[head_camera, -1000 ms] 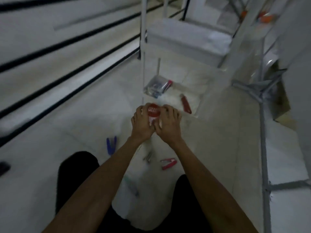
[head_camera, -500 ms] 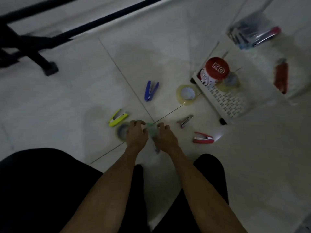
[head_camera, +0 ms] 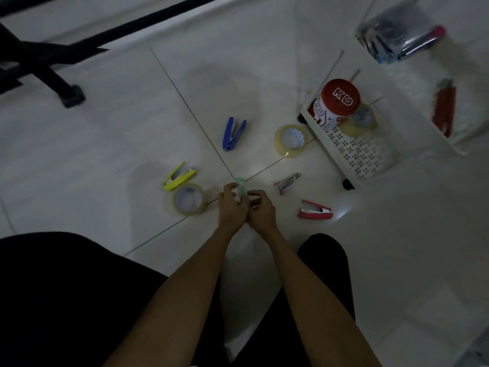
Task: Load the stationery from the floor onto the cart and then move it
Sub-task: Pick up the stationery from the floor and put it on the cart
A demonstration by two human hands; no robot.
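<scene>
White floor tiles (head_camera: 105, 144) carry the scattered stationery, seen from above a crouching person whose dark-clad knees fill the lower edge. Both forearms reach forward and meet at centre: the left hand (head_camera: 230, 209) and right hand (head_camera: 262, 214) touch, fingers curled together round a small green-capped item (head_camera: 240, 188) held just above the floor. It is too blurred and too covered to name more closely.

Just left of the hands lies a clear tape roll (head_camera: 188, 200), with a yellow stapler (head_camera: 179, 176) touching its far edge. Farther off lie a blue stapler (head_camera: 234, 133) and a second tape roll (head_camera: 291, 140), well apart from each other. Right of the hands sit a small pink-and-grey stapler (head_camera: 287, 183) and a red stapler (head_camera: 316, 210).

At upper right stands the white cart (head_camera: 365, 154), its perforated bottom shelf already holding a red-lidded canister (head_camera: 337, 102) – upright, in the near corner – with a third tape roll (head_camera: 358, 123) beside it, a red utility knife (head_camera: 444, 109) and a clear pouch of pens (head_camera: 402, 41). A black frame leg (head_camera: 63, 88) crosses the upper left.
</scene>
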